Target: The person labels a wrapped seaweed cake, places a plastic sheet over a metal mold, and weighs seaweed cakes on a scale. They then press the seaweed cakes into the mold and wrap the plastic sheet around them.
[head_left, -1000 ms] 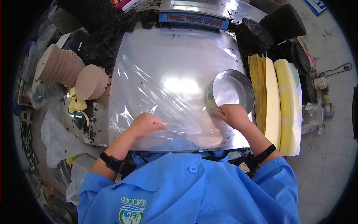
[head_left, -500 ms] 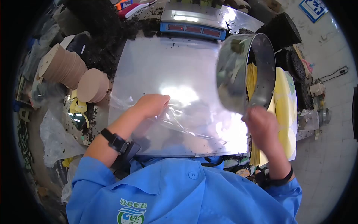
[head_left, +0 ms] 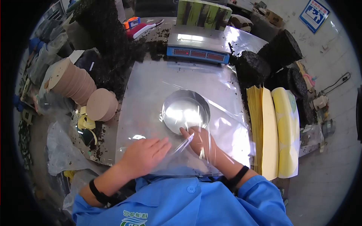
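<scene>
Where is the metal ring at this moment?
In the head view the metal ring sits near the middle of the steel table, under the clear plastic film, in front of the blue scale; the right hand touches its near edge.

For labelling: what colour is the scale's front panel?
Blue, scale, head view.

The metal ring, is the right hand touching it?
Touching. The head view shows the right hand under the clear plastic sheet, its fingertips meeting the near rim of the metal ring.
</scene>
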Available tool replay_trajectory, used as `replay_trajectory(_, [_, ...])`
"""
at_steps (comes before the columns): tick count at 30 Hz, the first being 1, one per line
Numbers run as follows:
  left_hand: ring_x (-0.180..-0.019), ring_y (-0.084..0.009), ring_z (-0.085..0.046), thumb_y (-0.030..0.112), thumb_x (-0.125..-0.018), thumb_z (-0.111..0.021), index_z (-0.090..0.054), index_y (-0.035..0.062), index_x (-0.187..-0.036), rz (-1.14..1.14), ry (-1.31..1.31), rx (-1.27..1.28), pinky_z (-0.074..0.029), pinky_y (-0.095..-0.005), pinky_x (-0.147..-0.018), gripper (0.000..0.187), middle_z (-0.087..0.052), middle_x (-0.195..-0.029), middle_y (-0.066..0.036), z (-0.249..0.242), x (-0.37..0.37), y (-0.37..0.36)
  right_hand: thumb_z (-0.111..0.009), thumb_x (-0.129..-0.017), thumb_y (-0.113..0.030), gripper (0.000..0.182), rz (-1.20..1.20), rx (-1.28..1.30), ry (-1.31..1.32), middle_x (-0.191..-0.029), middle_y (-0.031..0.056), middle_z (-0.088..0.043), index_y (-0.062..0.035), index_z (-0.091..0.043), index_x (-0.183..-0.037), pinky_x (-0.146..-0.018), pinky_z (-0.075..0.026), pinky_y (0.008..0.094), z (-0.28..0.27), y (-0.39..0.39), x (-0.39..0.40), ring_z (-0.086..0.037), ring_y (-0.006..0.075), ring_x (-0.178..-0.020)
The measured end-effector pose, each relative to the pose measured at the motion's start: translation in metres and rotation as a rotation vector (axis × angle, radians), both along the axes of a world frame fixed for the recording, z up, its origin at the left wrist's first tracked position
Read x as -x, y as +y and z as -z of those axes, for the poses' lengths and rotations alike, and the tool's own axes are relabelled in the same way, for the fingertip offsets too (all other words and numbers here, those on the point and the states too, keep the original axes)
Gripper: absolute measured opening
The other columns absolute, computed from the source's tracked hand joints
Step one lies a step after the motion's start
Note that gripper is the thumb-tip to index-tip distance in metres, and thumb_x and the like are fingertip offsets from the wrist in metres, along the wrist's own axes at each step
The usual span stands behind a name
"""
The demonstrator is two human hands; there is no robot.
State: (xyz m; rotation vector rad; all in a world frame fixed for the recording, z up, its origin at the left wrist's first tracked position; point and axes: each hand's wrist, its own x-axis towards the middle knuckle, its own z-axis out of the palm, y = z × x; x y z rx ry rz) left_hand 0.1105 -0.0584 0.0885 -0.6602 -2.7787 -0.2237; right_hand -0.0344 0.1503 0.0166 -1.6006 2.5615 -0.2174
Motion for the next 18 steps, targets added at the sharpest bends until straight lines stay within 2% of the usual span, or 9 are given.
replay_trajectory(3, [-0.106,-0.025,-0.062,0.013,-0.081,-0.059,-0.062,0.0046,-0.117,0.054,-0.004,-0.023,-0.05,-0.0357,-0.087,0.038,-0.065,-0.119,-0.01,0.049,-0.022,0.004,-0.055,-0.085,-0.013,0.054,-0.153,-0.004,0.096,-0.143,0.0213,-0.046,-0.0086,-0.051,-0.138,-0.112,-0.033,0.0448,0.02,0.056,-0.057,-0.04,0.037,-0.136])
replay_trajectory(5, [-0.107,-0.0253,-0.061,0.019,-0.082,-0.061,-0.061,0.0044,-0.118,0.062,-0.059,0.029,-0.047,-0.0367,-0.092,0.039,-0.065,-0.119,-0.01,0.085,-0.028,0.001,-0.061,-0.084,-0.016,0.058,-0.02,-0.349,-0.875,-0.142,0.0209,-0.048,-0.0105,-0.048,-0.14,-0.115,-0.03,0.0426,-0.065,0.077,-0.071,-0.042,0.035,-0.135])
replay_trajectory(6, [-0.109,-0.0257,-0.06,0.024,-0.084,-0.062,-0.061,0.0042,-0.12,0.077,-0.111,0.093,-0.044,-0.0378,-0.096,0.041,-0.065,-0.119,-0.01,0.092,-0.029,-0.001,-0.061,-0.084,-0.016,0.058,-0.015,-0.345,-0.884,-0.142,0.0209,-0.048,-0.0105,-0.048,-0.14,-0.115,-0.03,0.0426,-0.069,0.086,-0.064,-0.042,0.035,-0.135])
replay_trajectory(8, [-0.111,-0.0253,-0.06,0.032,-0.081,-0.066,-0.06,0.0051,-0.12,0.046,-0.303,0.048,-0.044,-0.0392,-0.097,0.048,-0.064,-0.121,-0.01,0.077,-0.02,0.002,-0.066,-0.085,-0.024,0.061,0.089,0.325,-0.649,-0.145,0.0193,-0.044,-0.0181,-0.047,-0.143,-0.117,-0.025,0.0456,-0.076,0.095,-0.049,-0.038,0.0349,-0.138])
replay_trajectory(9, [-0.113,-0.025,-0.059,0.039,-0.079,-0.07,-0.06,0.0061,-0.121,0.006,-0.489,-0.005,-0.043,-0.0406,-0.097,0.055,-0.063,-0.123,-0.009,0.067,-0.012,0.006,-0.069,-0.084,-0.03,0.063,0.122,-0.005,-0.109,-0.15,0.0162,-0.037,-0.0227,-0.047,-0.143,-0.116,-0.024,0.0519,-0.055,0.088,-0.043,-0.032,0.036,-0.141])
replay_trajectory(12, [-0.127,-0.0283,-0.049,0.056,-0.077,-0.07,-0.058,0.007,-0.128,-0.141,-0.594,-0.188,-0.036,-0.0451,-0.105,0.071,-0.055,-0.136,-0.012,0.018,0.039,0.011,-0.07,-0.083,-0.032,0.066,0.031,-0.105,-0.106,-0.153,0.0157,-0.032,-0.0211,-0.045,-0.143,-0.115,-0.025,0.0557,-0.01,0.101,-0.047,-0.027,0.037,-0.143])
replay_trajectory(13, [-0.14,-0.0309,-0.033,0.057,-0.073,-0.073,-0.048,0.0102,-0.14,-0.205,-0.247,-0.153,-0.026,-0.0507,-0.113,0.085,-0.04,-0.148,-0.014,0.018,0.053,0.016,-0.07,-0.083,-0.035,0.067,0.02,0.007,-0.064,-0.153,0.0157,-0.032,-0.021,-0.045,-0.143,-0.115,-0.024,0.0558,-0.017,0.097,-0.046,-0.025,0.0376,-0.144])
replay_trajectory(16, [-0.146,-0.0347,-0.018,0.06,-0.071,-0.074,-0.04,0.012,-0.146,-0.347,-0.379,0.082,-0.017,-0.0553,-0.117,0.095,-0.029,-0.154,-0.017,0.065,0.086,0.013,-0.068,-0.085,-0.035,0.061,-0.206,-0.241,-0.261,-0.151,0.0122,-0.037,-0.0196,-0.05,-0.14,-0.113,-0.032,0.05,0.011,0.109,-0.015,-0.032,0.0337,-0.142])
replay_trajectory(18, [-0.147,-0.0362,-0.016,0.06,-0.07,-0.075,-0.038,0.0111,-0.147,-0.333,-0.388,0.041,-0.015,-0.0561,-0.117,0.098,-0.026,-0.155,-0.018,0.07,0.091,0.008,-0.067,-0.088,-0.03,0.045,-0.025,0.032,-0.623,-0.132,0.0083,-0.059,-0.0145,-0.059,-0.129,-0.097,-0.049,0.038,-0.013,0.114,0.038,-0.058,0.0276,-0.119])
